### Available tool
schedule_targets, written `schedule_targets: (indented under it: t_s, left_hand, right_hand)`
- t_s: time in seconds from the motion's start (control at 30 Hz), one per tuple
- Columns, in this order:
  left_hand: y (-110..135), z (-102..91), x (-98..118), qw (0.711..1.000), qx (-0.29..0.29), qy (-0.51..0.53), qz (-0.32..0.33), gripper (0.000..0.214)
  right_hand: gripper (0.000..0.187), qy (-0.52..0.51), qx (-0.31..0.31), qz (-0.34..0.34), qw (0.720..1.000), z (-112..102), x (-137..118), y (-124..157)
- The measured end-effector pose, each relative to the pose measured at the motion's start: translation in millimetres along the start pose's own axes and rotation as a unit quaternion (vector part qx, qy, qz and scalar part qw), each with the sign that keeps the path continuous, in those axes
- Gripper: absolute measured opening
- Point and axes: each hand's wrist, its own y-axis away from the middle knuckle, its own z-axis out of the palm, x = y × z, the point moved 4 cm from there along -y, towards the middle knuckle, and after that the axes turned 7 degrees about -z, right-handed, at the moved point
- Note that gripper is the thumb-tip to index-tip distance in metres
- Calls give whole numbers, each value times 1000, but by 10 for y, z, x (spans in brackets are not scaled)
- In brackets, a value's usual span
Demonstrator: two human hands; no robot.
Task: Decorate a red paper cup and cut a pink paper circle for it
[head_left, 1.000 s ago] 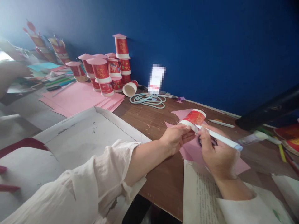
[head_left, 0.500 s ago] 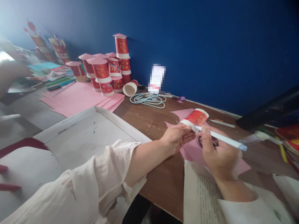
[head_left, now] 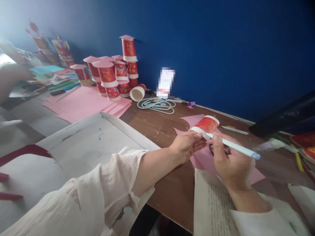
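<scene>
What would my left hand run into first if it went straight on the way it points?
Beyond the red cup that your left hand holds, probably your right hand or the white pen in it, though depth is hard to judge here.

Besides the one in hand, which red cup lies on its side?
The cup between the stacked cups and the coiled cable, its pale open mouth showing. Those stand on end; this one is tipped over.
</scene>
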Motion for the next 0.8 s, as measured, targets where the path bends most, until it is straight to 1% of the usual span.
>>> schedule_targets:
  t_s: [0.17, 0.3, 0.47, 0.63, 0.8]
  left_hand:
    - [2, -2, 0, 1000, 7, -2, 0, 18]
    - [-15, -9, -3, 1000, 8, -4, 2, 18]
    - [-32, -19, -4, 1000, -5, -5, 12, 14]
    - [-7, -7, -6, 1000, -4, -7, 7, 20]
    - [-6, 2, -8, 1000, -7, -9, 7, 20]
  right_hand:
    - [26, 10, -15, 6, 1000, -9, -5, 20]
    - [26, 11, -14, 3, 1000, -18, -27, 14]
    - [26, 13, -2, 10, 1000, -16, -30, 3]
    - [26, 15, 11, 16, 1000, -7, -8, -13]
    - [25, 22, 13, 0, 1000, -15, -11, -15]
